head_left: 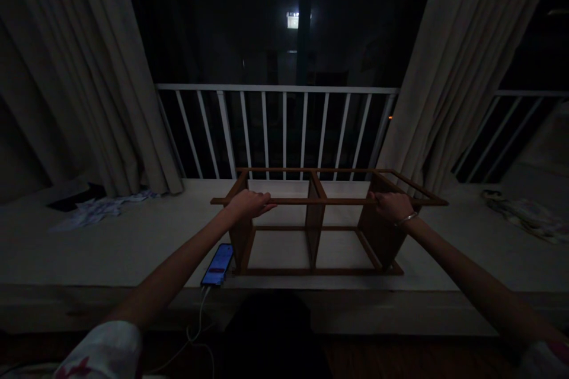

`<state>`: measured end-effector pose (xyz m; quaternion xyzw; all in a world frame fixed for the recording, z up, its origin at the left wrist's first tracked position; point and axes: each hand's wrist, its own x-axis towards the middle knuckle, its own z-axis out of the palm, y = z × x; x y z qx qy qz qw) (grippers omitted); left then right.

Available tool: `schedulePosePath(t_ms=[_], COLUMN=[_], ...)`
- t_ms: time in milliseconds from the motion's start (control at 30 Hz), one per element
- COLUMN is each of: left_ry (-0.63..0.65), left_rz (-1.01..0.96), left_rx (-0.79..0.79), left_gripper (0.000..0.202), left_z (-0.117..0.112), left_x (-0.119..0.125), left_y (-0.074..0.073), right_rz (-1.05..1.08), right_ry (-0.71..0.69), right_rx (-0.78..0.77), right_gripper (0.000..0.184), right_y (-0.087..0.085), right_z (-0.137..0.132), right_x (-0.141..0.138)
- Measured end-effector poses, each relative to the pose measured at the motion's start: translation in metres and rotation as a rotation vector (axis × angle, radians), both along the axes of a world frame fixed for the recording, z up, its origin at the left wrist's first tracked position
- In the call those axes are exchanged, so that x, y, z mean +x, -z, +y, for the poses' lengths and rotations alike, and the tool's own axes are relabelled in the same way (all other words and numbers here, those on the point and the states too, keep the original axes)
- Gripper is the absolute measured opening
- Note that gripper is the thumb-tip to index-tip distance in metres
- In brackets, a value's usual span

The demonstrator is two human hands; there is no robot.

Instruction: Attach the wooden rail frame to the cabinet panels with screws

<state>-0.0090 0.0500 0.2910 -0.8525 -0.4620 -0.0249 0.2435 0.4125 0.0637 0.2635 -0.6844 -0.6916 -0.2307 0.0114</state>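
Observation:
A brown wooden frame rack [315, 222] with open compartments stands on a pale ledge [133, 243] in front of a white railing. My left hand [249, 202] is closed over the left end of its near top rail. My right hand [391, 204], with a thin bracelet at the wrist, grips the same rail near the right end. Both arms reach forward from the bottom corners of the view.
A lit phone [217, 265] lies on the ledge by the rack's left foot, with a white cable [198, 323] hanging down. Crumpled cloth [100, 208] lies at the left, more cloth [524, 213] at the right. Curtains [80, 83] hang on both sides; the railing [275, 124] is behind.

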Motion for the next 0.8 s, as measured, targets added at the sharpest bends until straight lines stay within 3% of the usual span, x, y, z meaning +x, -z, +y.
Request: schedulePosePath(t_ms=[333, 567, 667, 800], left_ry=[-0.016, 0.029, 0.061, 0.136], left_rz=[-0.060, -0.070, -0.087, -0.186], left_rx=[0.050, 0.124, 0.154, 0.210], left_gripper=[0.046, 0.044, 0.047, 0.051], left_z=[-0.004, -0.011, -0.014, -0.022], left_x=[-0.001, -0.002, -0.002, -0.006], left_y=[0.010, 0.012, 0.007, -0.001], right_rz=[0.010, 0.001, 0.014, 0.009], right_ry=[0.004, -0.041, -0.119, -0.240], right_rx=[0.003, 0.002, 0.062, 0.231], right_gripper=[0.052, 0.039, 0.033, 0.047], right_y=[0.003, 0.003, 0.002, -0.003], right_z=[-0.004, -0.011, -0.012, -0.020], right_x=[0.000, 0.001, 0.002, -0.004])
